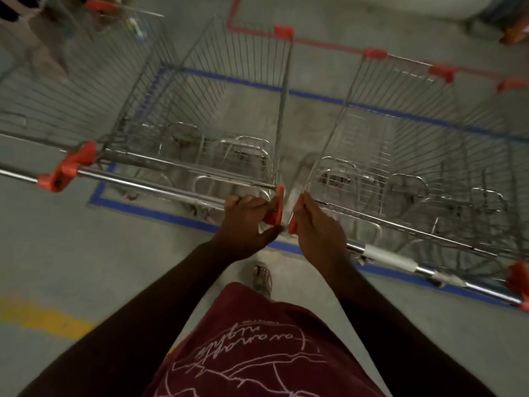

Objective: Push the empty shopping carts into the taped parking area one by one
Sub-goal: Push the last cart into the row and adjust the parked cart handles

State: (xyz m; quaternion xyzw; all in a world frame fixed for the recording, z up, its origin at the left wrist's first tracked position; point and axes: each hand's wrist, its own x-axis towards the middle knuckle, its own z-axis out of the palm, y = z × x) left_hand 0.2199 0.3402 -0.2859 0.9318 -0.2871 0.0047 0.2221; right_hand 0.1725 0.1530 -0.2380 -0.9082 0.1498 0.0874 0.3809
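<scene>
Two carts, one hand on each.
Your left hand [246, 222] grips the left cart's handle [148, 181]; your right hand [320, 233] grips the right cart's handle [429, 272].

1. The left shopping cart [206, 121] is empty, of silver wire with red plastic corner caps. It stands upright on the floor, its basket over the blue tape outline [315, 97].
2. The right shopping cart [415, 156], just beside it, is the same make and also empty, with its chrome handle bar [429, 270] over the near blue line.
3. A third cart [71, 90] stands left of both.
</scene>
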